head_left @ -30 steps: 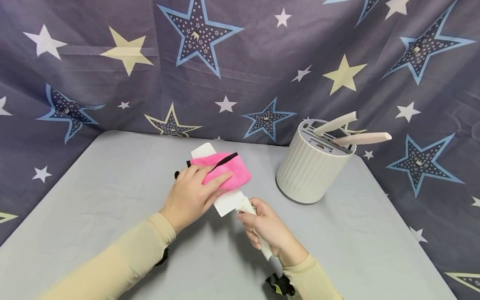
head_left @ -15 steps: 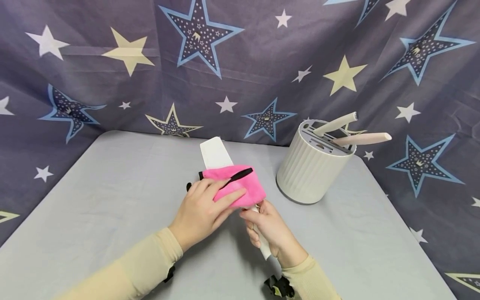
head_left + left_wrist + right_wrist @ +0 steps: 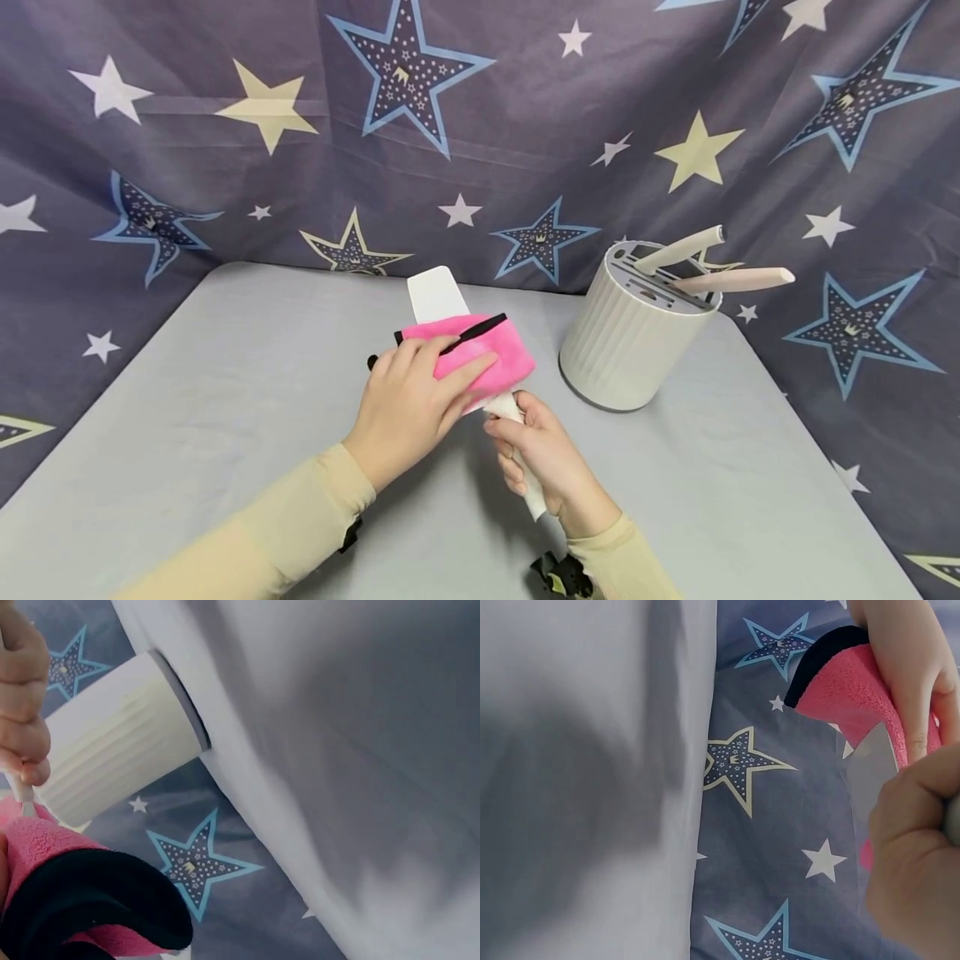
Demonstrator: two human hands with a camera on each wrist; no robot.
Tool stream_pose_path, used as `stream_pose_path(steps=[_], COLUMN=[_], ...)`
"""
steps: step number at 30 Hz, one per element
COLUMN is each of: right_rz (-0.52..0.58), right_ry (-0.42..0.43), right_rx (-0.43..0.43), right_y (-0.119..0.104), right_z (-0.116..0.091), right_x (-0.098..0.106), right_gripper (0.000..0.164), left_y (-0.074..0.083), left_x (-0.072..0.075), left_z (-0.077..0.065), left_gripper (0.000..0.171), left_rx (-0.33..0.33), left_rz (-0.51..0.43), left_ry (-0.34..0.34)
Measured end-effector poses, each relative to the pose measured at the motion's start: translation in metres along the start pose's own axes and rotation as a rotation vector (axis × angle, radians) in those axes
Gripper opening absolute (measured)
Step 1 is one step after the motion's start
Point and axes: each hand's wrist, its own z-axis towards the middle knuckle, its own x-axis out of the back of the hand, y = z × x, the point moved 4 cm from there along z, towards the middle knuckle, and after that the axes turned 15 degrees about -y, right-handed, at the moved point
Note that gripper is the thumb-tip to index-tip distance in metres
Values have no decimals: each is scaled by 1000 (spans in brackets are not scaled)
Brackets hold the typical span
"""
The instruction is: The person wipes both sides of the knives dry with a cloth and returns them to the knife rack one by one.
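A white, broad-bladed kitchen knife [image 3: 437,293] is held above the table, its blade pointing away and slightly left. My right hand [image 3: 543,454] grips its pale handle [image 3: 531,487], fingers curled round it. A pink cloth with black edging [image 3: 502,354] is folded over the blade near the handle. My left hand [image 3: 408,400] holds this cloth against the blade, fingers laid across the top; the thumb is hidden in the head view. In the left wrist view the cloth [image 3: 52,844] wraps round below the right hand [image 3: 22,705]. The right wrist view shows part of the blade [image 3: 874,769] beneath the cloth.
A white ribbed knife block [image 3: 630,350] stands at the right, with two pale-handled knives [image 3: 682,248] slanting out of its top. The table [image 3: 225,400] has a grey cover. Behind it hangs a dark curtain [image 3: 525,108] patterned with stars.
My left hand slid the cloth along the blade toward the handle, uncovering more of the far end, then moved slightly back away from the handle. The right hand keeps its grip.
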Motion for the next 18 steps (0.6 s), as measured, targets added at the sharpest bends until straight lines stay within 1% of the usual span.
stream_pose_path(steps=[3, 10, 18], right_rz=[-3, -13, -38], right_ry=[-7, -7, -24], right_rx=[-4, -22, -46], right_y=[0, 1, 1], right_z=[-1, -1, -2], right_x=[1, 3, 3], right_gripper=[17, 14, 16], left_y=[-3, -13, -32], left_x=[0, 0, -3], left_z=[3, 9, 14], left_gripper=[46, 42, 41], left_rx=[19, 57, 137], left_rz=[27, 53, 50], left_ry=[9, 28, 22])
